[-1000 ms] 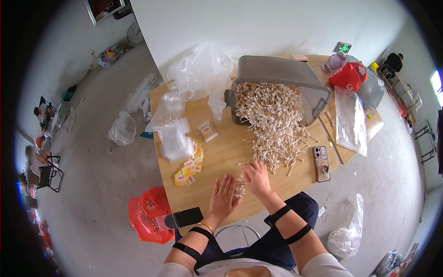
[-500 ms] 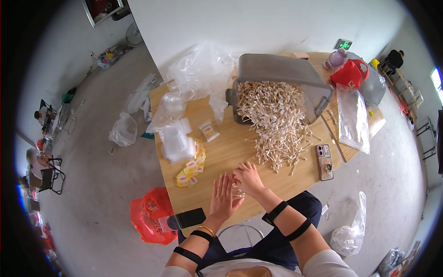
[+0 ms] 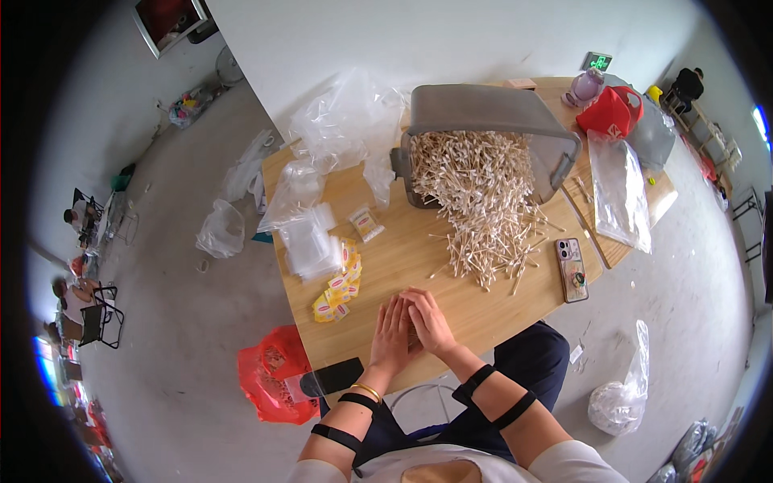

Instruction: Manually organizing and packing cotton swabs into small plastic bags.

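My left hand (image 3: 391, 333) and my right hand (image 3: 431, 324) come together over the table's near edge. Fingers of the left lie straight and close together, and those of the right lean over their tips. Between the palms is a small bundle of cotton swabs, now mostly hidden. Farther back, a large heap of loose cotton swabs (image 3: 475, 181) spills from a grey plastic bin (image 3: 483, 109) tipped on its side. To the left lie yellow-and-white paper cards (image 3: 342, 283), a stack of clear small bags (image 3: 310, 245) and one filled packet (image 3: 366, 224).
A phone (image 3: 572, 270) lies at the table's right edge. Large clear bags (image 3: 346, 121) sit at the back left. A red cap (image 3: 610, 113) and a flat clear bag (image 3: 618, 189) are at the right. A red bag (image 3: 274, 378) hangs beside the left edge, near a black flat object (image 3: 334, 377).
My right hand has lowered and straightened against the left, covering the swabs that showed between them. The view has shifted slightly.
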Available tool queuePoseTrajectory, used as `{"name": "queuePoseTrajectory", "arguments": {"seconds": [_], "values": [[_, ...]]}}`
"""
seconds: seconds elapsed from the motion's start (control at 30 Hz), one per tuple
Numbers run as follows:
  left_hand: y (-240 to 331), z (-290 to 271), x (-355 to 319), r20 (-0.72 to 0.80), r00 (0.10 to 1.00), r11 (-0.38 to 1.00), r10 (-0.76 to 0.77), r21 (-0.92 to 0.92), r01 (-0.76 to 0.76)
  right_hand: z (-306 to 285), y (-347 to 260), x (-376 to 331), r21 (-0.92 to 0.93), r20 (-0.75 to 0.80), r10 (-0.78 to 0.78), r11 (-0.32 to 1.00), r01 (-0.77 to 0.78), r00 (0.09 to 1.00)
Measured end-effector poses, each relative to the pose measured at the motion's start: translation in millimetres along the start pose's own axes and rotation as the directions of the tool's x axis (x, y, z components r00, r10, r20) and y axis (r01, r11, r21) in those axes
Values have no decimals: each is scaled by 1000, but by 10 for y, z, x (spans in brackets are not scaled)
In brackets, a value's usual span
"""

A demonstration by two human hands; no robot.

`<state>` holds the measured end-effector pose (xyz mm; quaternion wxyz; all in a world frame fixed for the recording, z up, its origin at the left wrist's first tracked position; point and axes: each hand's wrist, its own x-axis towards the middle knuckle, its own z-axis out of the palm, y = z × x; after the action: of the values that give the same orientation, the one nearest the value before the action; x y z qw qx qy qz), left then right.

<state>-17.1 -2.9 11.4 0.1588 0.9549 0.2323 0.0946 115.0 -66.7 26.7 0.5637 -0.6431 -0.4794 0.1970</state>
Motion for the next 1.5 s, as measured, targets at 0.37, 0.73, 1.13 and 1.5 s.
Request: {"name": "queuePoseTrajectory", "arguments": {"seconds": [0.37,0.73,1.13,1.5], "values": [[108,-30,-99,84,993,994,-84,74,78,-62,15,-79,-76,-174,58,994,-72,983],[63,23,-240,28,998,998,-62,29,61,-258,32,-30,-79,-205,69,993,-87,976],[-204,-286,-120,57,998,997,-26,-77,31,-421,60,-279,-164,-229,94,977,-134,969],[227,28,-510,96,995,996,-14,87,6,-412,-22,-270,-241,-181,57,965,-101,982]]}}
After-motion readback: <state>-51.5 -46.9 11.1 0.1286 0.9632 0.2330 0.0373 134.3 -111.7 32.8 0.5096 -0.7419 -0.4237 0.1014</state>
